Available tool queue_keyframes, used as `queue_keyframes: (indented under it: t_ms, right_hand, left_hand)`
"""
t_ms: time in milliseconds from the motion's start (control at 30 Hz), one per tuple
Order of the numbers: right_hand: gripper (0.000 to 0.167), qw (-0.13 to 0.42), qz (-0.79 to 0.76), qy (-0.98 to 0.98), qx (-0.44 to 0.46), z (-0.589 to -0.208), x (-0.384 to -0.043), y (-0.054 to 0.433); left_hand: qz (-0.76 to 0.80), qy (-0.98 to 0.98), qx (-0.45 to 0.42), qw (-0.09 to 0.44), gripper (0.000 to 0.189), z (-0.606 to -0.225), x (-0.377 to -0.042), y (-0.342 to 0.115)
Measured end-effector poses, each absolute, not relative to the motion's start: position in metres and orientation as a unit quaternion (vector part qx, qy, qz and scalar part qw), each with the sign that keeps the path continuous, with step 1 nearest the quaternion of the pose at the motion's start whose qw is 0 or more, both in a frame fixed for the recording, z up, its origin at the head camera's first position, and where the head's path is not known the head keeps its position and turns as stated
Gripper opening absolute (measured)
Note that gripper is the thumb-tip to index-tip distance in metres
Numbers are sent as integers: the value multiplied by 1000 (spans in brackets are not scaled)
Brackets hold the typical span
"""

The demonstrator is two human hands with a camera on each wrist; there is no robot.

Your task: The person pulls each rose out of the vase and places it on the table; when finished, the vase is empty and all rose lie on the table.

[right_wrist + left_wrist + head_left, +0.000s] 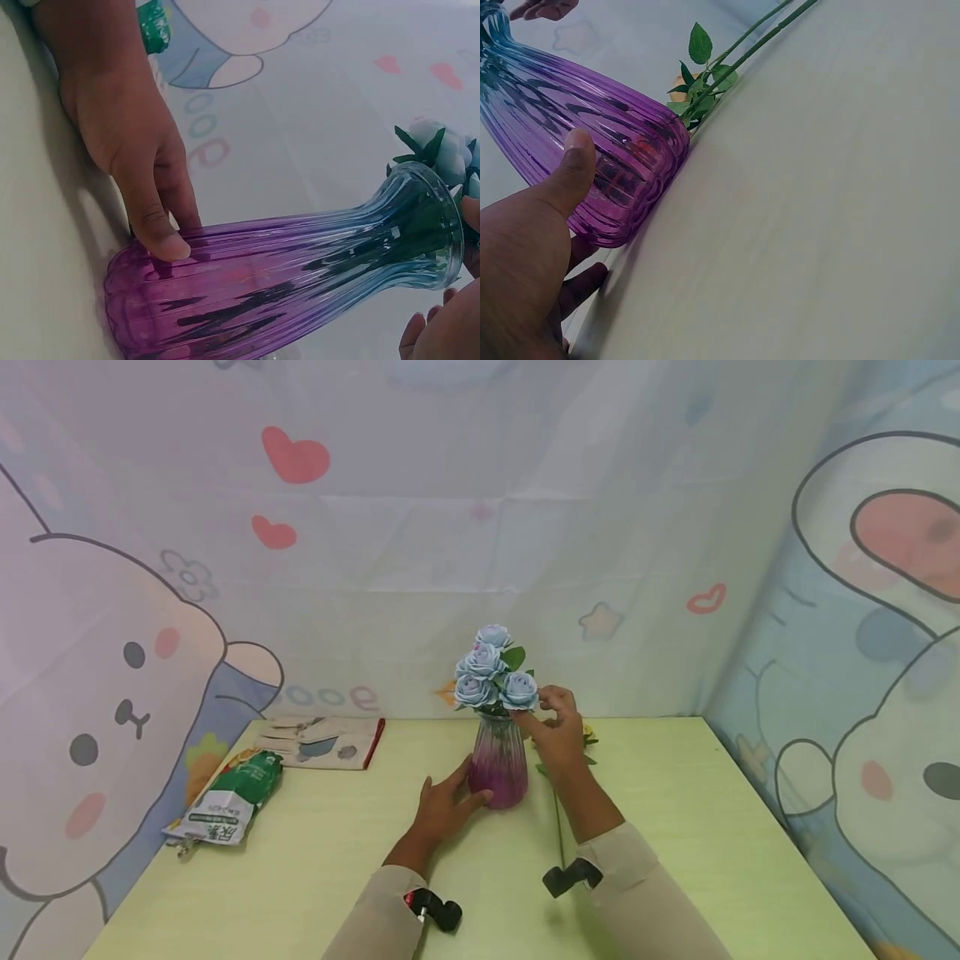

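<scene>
A ribbed glass vase (498, 764), purple below and clear bluish at its flared rim, stands upright on the table with several pale blue roses (482, 662) in it. My left hand (442, 810) holds the vase low down, thumb on the near side, as the left wrist view (517, 255) also shows. By the rim, my right hand (562, 735) has its thumb and fingers at the lowest right blue rose (519, 692); its fingertips are partly hidden. Behind that hand lies a yellow flower (588, 732) on a long green stem (559, 831), flat on the table.
At the left edge of the table (315, 843) lies a green and white packet (232, 797). Behind it is a flat pale cloth item with a red edge (330, 743), perhaps gloves. A cartoon-printed curtain (480, 552) surrounds the table at the back and sides.
</scene>
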State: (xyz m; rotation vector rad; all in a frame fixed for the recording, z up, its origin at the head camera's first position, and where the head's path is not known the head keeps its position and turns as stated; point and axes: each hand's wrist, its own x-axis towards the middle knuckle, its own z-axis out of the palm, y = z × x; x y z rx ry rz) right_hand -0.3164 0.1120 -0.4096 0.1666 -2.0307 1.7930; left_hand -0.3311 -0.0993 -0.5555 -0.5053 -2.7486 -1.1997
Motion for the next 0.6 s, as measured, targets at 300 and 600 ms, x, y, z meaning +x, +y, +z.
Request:
queue_keyframes:
  t_ms: [300,600]
  right_hand:
    - [15,273,678,-677,88,-401,-315,112]
    - [20,251,733,-625,99,-394,-310,112]
  left_hand:
    - [-391,-904,-167,49,81,-555,-332,-99]
    - [-395,-902,-166,48,81,-553,-331,-99]
